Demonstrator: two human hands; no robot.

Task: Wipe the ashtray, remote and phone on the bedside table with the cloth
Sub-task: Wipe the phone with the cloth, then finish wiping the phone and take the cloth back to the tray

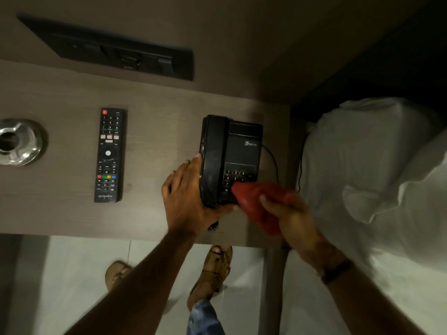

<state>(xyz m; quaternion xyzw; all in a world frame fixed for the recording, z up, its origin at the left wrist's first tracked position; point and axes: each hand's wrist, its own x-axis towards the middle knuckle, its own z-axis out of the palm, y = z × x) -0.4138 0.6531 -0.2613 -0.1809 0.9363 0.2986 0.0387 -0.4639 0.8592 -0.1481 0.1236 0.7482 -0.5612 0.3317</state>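
A black desk phone [238, 151] sits at the right end of the wooden bedside table [60, 213]. My left hand [186, 197] grips the phone's near left corner, fingers along the handset side. My right hand [290, 213] holds a red cloth [256, 199] bunched up, its tip pressed on the lower keypad. The black remote [109, 154] lies face up in the middle of the table. A shiny metal ashtray [20, 142] stands at the far left edge.
A black switch panel [116, 50] is set in the wall behind the table. A white pillow and bed [377, 165] lie to the right. The phone's cord [273, 160] runs off the right side. My sandalled feet [215, 274] stand on a pale tiled floor.
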